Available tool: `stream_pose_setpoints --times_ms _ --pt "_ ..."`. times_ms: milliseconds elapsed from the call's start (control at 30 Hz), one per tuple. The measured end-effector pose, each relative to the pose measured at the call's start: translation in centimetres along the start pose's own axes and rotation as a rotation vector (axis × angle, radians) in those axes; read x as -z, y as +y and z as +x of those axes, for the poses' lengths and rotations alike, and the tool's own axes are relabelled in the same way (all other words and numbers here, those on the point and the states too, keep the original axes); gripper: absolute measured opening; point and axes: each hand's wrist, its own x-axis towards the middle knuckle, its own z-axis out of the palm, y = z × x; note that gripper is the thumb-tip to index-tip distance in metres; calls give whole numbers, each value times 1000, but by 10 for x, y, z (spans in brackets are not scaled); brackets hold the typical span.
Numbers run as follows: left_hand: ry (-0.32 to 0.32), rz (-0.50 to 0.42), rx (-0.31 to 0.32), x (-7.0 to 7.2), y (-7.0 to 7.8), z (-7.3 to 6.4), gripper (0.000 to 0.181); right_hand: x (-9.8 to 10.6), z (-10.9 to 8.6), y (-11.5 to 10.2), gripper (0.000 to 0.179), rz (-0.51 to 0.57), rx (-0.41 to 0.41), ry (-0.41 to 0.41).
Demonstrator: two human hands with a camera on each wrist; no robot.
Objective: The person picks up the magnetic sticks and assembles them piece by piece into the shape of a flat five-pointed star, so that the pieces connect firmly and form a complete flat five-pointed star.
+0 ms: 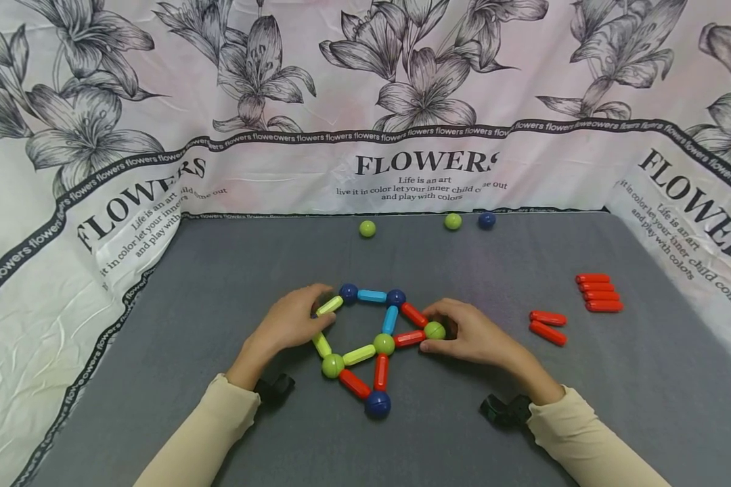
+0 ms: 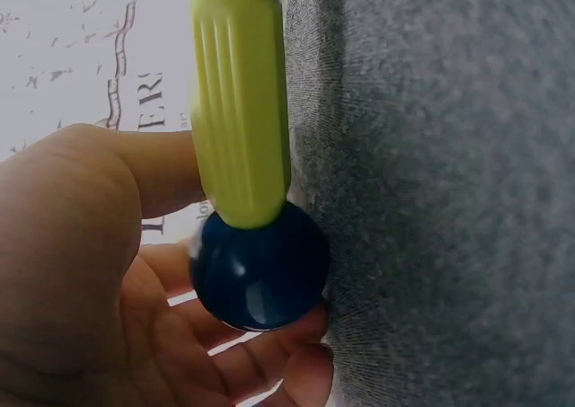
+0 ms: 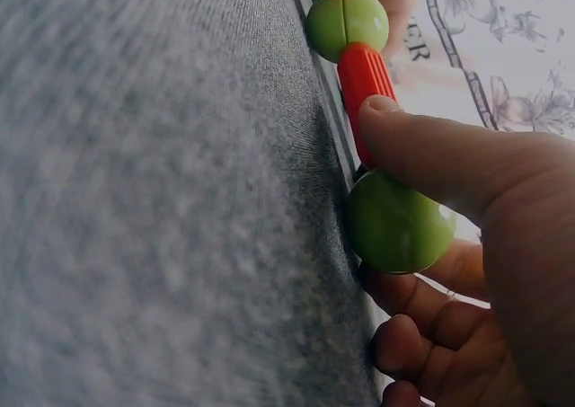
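A flat frame of magnetic rods and balls lies on the grey table between both hands. At its left corner my left hand point(image 1: 292, 316) curls round a dark blue ball point(image 2: 259, 265), which the hand hides in the head view. A yellow-green rod point(image 2: 238, 101) joins that ball. My right hand point(image 1: 472, 333) grips the green ball point(image 1: 434, 331) at the right corner, its thumb against a red rod point(image 3: 364, 88). Blue balls point(image 1: 348, 293) top the frame, with a light blue rod point(image 1: 372, 296) between them. A dark blue ball point(image 1: 378, 404) forms the lowest corner.
Loose green balls point(image 1: 367, 228) and a dark blue ball point(image 1: 486, 220) sit along the table's back edge. To the right lie two red rods point(image 1: 548, 318) and a stacked row of several red rods point(image 1: 600, 287). Flower-printed cloth point(image 1: 426, 182) borders the table.
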Motion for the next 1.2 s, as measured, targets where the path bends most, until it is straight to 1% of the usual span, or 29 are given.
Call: stream_pose_setpoints --times_ms 133,267,333,400,500,567,667,767,867,933,1000,1067,1133,1200 --pt "-26 -21 42 0 1 0 38 1 0 -2 46 -2 -8 -5" --pt "-15 -25 43 0 1 0 29 2 0 -4 45 9 -10 -31" --pt "8 -20 29 0 1 0 29 2 0 -4 45 20 -6 -63" --pt "45 -10 11 0 1 -1 28 3 0 -4 43 51 7 -109" --pt "102 14 -2 0 0 -3 30 6 -1 -2 36 118 39 -174" --pt "117 34 1 0 -1 -3 32 10 -2 1 31 155 61 -190" --pt "96 56 22 2 -2 -3 37 21 -5 8 27 181 74 -154" --pt "66 61 44 5 -4 -3 38 37 -10 18 26 162 59 -64" --pt "52 43 70 7 -6 -2 35 55 -17 29 26 113 14 30" --pt "53 29 95 7 -7 -2 33 66 -24 37 27 60 -17 76" --pt "67 19 127 7 -7 -1 35 78 -32 43 29 0 -44 98" --pt "90 24 163 7 -7 -1 39 90 -40 46 31 -49 -73 100" --pt "112 30 187 7 -7 -1 44 101 -47 49 33 -99 -107 89" --pt "119 35 202 8 -6 -2 50 111 -54 50 34 -130 -153 67"
